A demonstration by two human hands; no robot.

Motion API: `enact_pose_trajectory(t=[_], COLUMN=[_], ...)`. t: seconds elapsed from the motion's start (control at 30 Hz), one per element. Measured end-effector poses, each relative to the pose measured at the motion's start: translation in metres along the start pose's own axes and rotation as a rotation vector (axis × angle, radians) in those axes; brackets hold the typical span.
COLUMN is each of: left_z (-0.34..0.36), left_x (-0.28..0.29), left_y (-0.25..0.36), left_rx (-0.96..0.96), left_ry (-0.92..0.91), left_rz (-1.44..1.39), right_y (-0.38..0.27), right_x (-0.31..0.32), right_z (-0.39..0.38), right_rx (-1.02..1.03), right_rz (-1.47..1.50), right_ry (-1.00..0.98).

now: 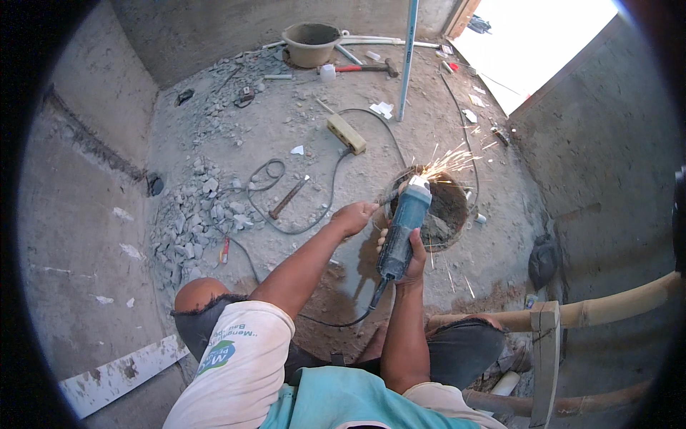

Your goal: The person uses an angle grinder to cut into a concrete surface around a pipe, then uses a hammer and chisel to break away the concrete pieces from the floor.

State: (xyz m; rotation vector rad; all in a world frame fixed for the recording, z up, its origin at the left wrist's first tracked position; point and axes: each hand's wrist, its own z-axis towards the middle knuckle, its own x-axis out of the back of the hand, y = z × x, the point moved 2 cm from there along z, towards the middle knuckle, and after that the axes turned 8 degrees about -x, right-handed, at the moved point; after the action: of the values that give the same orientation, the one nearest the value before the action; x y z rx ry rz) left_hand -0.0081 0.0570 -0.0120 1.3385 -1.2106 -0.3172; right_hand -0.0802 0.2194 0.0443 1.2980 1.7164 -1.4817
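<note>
My right hand (411,261) grips the body of a blue-and-black angle grinder (406,229), its cord running back from the lower end. A spray of orange sparks (443,164) flies up and right from the grinder's head. My left hand (354,220) is closed on a grey rod-like piece (386,199) that reaches to the grinder's head; where it ends is hidden. Just behind the grinder is a round container or opening (450,214) with dark, rough contents. A loose steel chisel-like bar (286,200) lies on the dusty floor left of my hands.
Rubble (207,214) lies along the left wall. An extension socket (346,134) and cables lie ahead. A bucket (311,53), hammer (357,68) and pipes are at the back, with an upright pipe (407,64). A bamboo-and-wood frame (600,307) is beside my right knee; a bright doorway is back right.
</note>
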Motion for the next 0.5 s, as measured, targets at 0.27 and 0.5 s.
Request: enact_pose_trajectory(t=[0.27, 0.5], left_z=[-0.003, 0.020], left_x=[0.003, -0.010], left_y=[-0.012, -0.014], left_rx=[-0.046, -0.080], left_ry=[0.045, -0.039], left_rz=[0.038, 0.014], right_y=[0.009, 0.000], right_x=[-0.015, 0.031], right_z=[0.002, 0.005], right_rx=[-0.003, 0.006], right_rz=[0.032, -0.057], right_ry=[-0.025, 0.153])
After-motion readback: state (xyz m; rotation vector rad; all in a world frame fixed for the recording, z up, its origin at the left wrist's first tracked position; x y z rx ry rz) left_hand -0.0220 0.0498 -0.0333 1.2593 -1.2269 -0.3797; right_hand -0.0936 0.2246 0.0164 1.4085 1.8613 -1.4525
